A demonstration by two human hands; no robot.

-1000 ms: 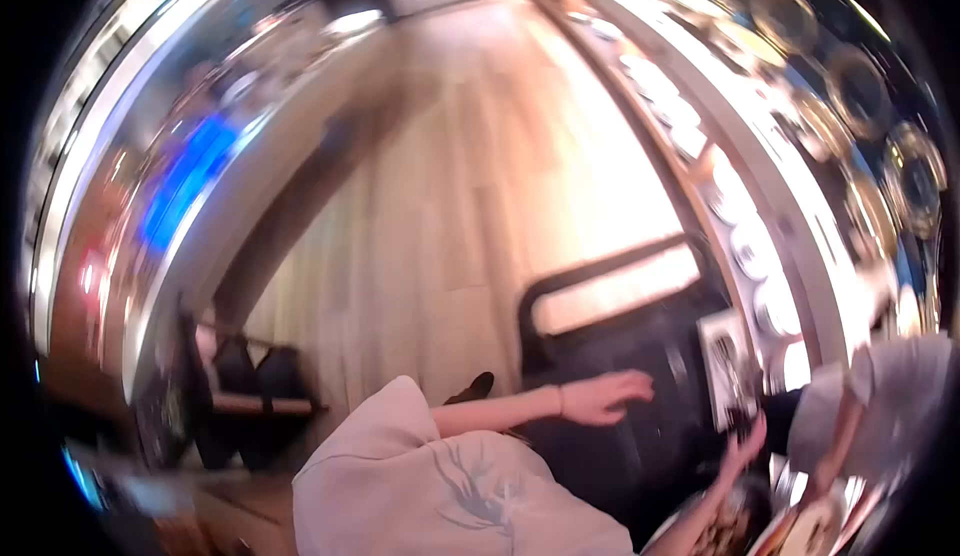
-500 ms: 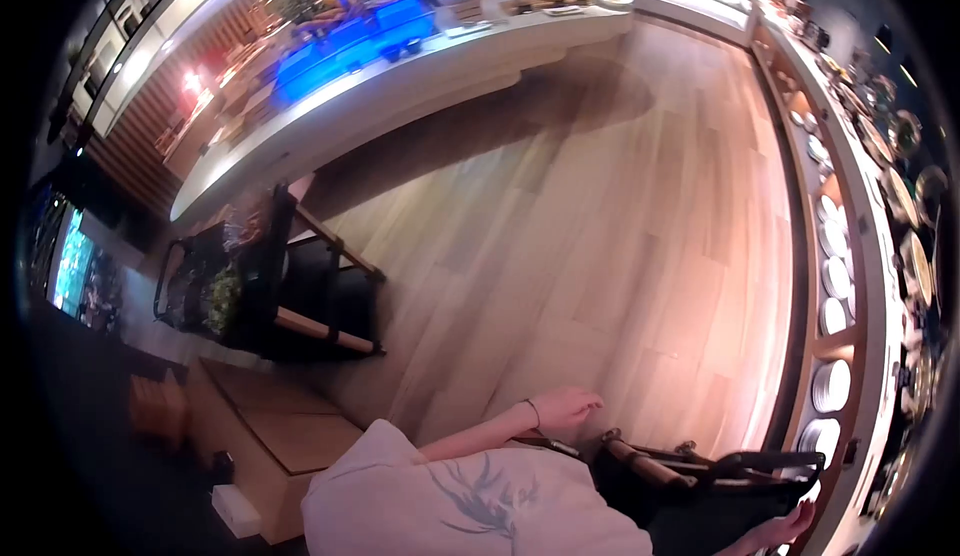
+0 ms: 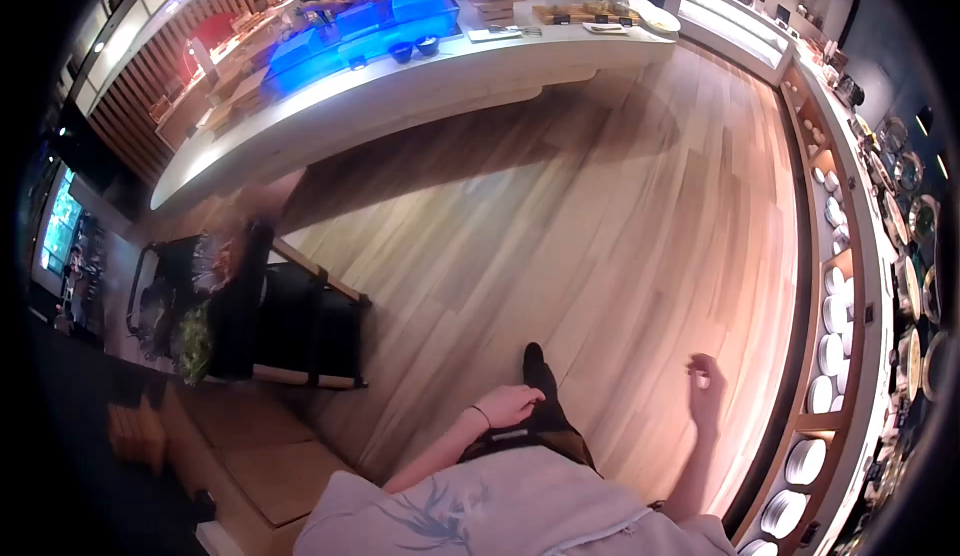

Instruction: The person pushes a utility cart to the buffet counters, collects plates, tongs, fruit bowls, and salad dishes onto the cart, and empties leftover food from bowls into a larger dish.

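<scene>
My left hand (image 3: 507,406), with a thin dark band at its wrist, hangs in front of my body above my dark trousers (image 3: 548,424). Its fingers are loosely bent and nothing shows in them. Out to the right, over the wooden floor (image 3: 600,256), is my right hand (image 3: 705,372). Its fingers curl softly and somewhat apart, holding nothing visible. Neither hand touches any object. One dark shoe (image 3: 535,359) of mine points forward on the floor.
A black cart (image 3: 310,321) carrying leafy greens (image 3: 195,341) stands left, near a wooden cabinet (image 3: 265,466). A pale curved counter (image 3: 400,91) with blue-lit trays (image 3: 365,31) runs ahead. Shelves with stacked white plates (image 3: 806,461) line the right.
My right hand has risen and moved left, away from the black frame at the lower right, which has left the view. My left hand has shifted left. A shoe now shows.
</scene>
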